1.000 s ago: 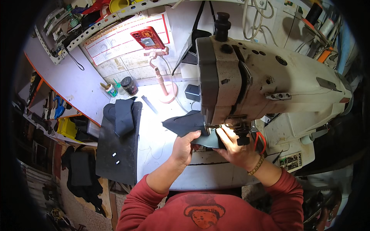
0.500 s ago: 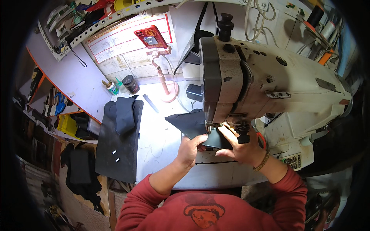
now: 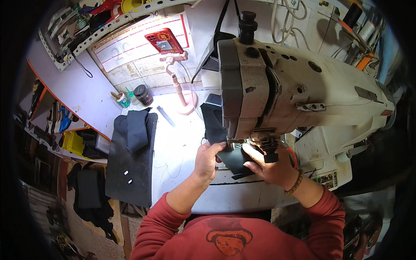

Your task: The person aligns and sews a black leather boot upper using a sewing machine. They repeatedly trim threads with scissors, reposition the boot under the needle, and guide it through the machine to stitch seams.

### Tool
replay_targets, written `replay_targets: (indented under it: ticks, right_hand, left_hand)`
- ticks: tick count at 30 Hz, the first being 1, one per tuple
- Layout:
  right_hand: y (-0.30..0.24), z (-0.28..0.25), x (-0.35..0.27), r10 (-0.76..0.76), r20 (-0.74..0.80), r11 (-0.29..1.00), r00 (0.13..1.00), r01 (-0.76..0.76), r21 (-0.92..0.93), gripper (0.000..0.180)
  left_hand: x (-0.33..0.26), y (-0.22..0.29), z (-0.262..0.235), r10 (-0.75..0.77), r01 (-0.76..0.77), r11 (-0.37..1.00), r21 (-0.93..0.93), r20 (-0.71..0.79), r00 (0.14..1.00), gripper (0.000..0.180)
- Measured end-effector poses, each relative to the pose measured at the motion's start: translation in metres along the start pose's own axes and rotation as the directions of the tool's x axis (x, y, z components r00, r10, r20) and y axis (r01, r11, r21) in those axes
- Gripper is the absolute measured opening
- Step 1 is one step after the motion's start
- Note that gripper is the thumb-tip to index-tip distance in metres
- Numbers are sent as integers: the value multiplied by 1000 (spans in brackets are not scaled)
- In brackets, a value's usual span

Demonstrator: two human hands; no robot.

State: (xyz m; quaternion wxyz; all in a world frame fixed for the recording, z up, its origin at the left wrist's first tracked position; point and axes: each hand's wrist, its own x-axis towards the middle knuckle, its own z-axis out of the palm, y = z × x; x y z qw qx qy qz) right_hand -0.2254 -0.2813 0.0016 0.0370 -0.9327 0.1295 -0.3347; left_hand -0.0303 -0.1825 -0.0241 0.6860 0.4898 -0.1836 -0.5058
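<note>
A dark piece of fabric or leather (image 3: pixel 237 161) lies under the needle area of a large, worn sewing machine (image 3: pixel 264 91). At its left edge my left hand (image 3: pixel 207 159) pinches it, thumb on top and fingers curled beneath. My right hand (image 3: pixel 273 167) rests on the piece's right side, just below the machine's head, with thumb and forefinger stretched out and apart. Part of that hand is hidden behind the knob under the head. The piece's upper end stands beside the machine's left face. Whether the needle is in the material cannot be made out.
On the left, a black mat (image 3: pixel 130 173) bears folded dark pieces (image 3: pixel 137 130). A pink phone stand (image 3: pixel 184 102) holds a red phone (image 3: pixel 164 41) behind the machine. Small jars (image 3: pixel 142 94) stand by the wall. Red-orange handles (image 3: pixel 291 157) show beside my right hand.
The dark piece has turned clockwise, its far end swinging up toward the machine and its near end lower. My left hand has moved slightly up with it. The whole view has shifted a little.
</note>
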Motion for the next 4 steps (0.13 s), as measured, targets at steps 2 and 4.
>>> replay_targets:
  ticks: [2,4]
  right_hand:
    - [-1,1,-3,12,15,1000,1000,-12,-25,61]
    - [1,3,-4,-40,16,998,999,41,-51,68]
  left_hand:
    - [0,-2,0,26,-26,1000,-15,-1,1000,16]
    - [-4,-9,5,82,-83,995,-54,-10,997,20]
